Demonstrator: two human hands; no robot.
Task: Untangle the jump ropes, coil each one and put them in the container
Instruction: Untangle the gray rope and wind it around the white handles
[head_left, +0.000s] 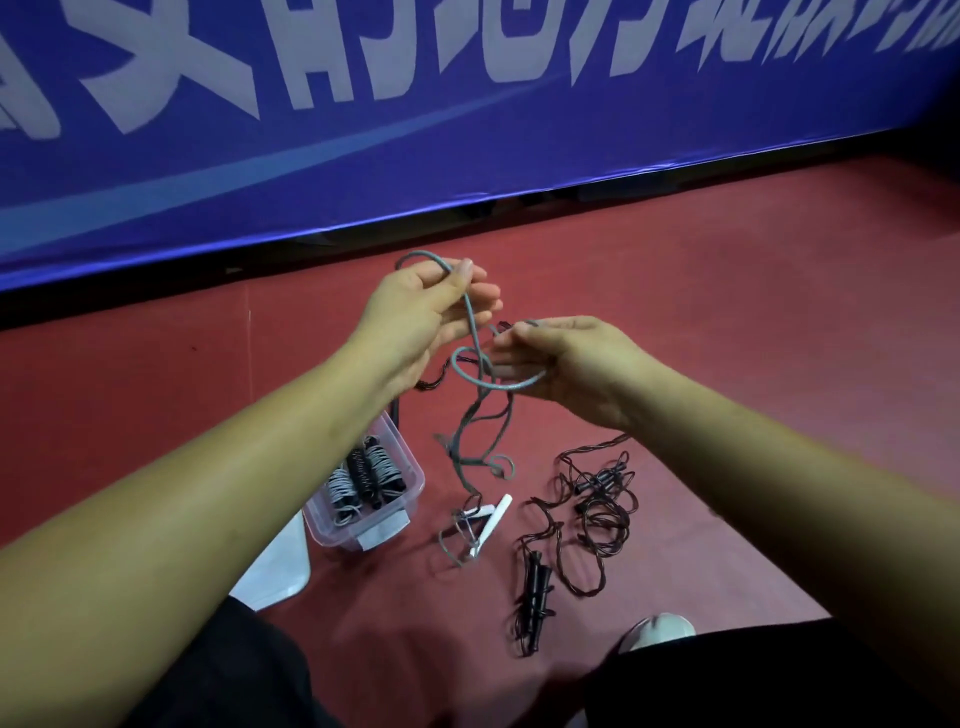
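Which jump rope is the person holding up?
The grey rope, gripped by the left hand and right hand; the dark tangle lies mostly on the floor, others sit coiled in the container.

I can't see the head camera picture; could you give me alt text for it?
A person's left hand and right hand hold up a tangled grey jump rope over a red floor. Below, a clear container holds coiled ropes, and dark ropes lie tangled to its right.

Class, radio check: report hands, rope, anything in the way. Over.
Left hand and right hand both hold grey rope, lifted. Its white handles on floor, cord twisted. Dark ropes tangled beside; coils in container.
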